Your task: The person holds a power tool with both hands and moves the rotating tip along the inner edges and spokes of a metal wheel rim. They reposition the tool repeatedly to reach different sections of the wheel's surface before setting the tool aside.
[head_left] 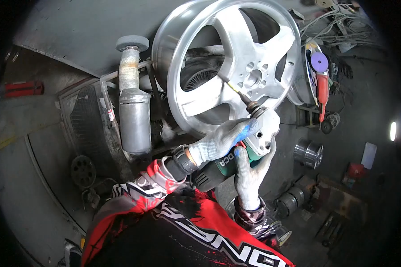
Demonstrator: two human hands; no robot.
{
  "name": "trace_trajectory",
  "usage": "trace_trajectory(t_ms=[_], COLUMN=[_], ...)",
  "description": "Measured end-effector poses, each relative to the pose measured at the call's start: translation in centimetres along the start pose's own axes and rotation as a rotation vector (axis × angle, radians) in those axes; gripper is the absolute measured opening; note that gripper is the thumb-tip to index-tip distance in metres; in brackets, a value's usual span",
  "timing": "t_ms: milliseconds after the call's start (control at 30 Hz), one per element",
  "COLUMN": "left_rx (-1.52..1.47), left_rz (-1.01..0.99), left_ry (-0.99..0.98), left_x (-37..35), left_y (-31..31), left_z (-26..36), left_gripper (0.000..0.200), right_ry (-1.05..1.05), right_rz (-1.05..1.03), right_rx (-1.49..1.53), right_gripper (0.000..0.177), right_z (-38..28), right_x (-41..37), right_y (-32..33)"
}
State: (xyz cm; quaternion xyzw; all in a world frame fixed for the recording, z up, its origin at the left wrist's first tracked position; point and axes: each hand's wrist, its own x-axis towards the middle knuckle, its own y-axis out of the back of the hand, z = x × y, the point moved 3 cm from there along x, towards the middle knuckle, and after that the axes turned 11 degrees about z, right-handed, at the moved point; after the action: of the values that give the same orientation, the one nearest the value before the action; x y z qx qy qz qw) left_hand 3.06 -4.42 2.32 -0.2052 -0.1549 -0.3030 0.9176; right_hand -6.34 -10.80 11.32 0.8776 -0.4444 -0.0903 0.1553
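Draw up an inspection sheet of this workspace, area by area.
Surface: metal frame beside the wheel; what bears the wheel is hard to tell.
Job's things: silver spoked wheel; green and black power tool, its bit in front of the wheel, contact unclear.
Clutter: red power tool with a purple disc at the right; grey motor with a round wheel on top at the left.
Hands: left gloved hand and right gloved hand both grip the green and black power tool.
Cables: tangled heap at upper right.
Surroundings: dim workshop, bright light at far right.
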Motion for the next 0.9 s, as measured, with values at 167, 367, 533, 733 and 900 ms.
trace_trajectory(t_ms=[167, 367, 533, 733, 900], left_rx=[-0.022, 0.052, 0.079, 0.125, 0.035], left_rz=[-0.024, 0.053, 0.013, -0.009, 0.0], left_ry=[0.027, 0.016, 0.012, -0.124, -0.014], left_x=[-0.6, -2.0, -1.2, 0.1, -1.3], left_y=[1.0, 1.3, 0.9, 0.2, 0.9], left_z=[1.0, 3.1, 2.4, -0.3, -0.8], left_gripper=[0.046, 0.044, 0.047, 0.053, 0.048], right_ry=[-0.008, -0.065, -0.09, 0.026, -0.001], right_rz=[-0.009, -0.104, -0.063, 0.016, -0.008], right_rx=[0.011, 0.016, 0.035, -0.025, 0.01], right_gripper=[0.094, 0.093, 0.091, 0.093, 0.094], right_z=[0.1, 0.1, -0.9, -1.0, -0.6], right_x=[-0.6, -1.8, -1.0, 0.5, -0.2], right_y=[-0.5, -0.1, -0.2, -0.1, -0.7])
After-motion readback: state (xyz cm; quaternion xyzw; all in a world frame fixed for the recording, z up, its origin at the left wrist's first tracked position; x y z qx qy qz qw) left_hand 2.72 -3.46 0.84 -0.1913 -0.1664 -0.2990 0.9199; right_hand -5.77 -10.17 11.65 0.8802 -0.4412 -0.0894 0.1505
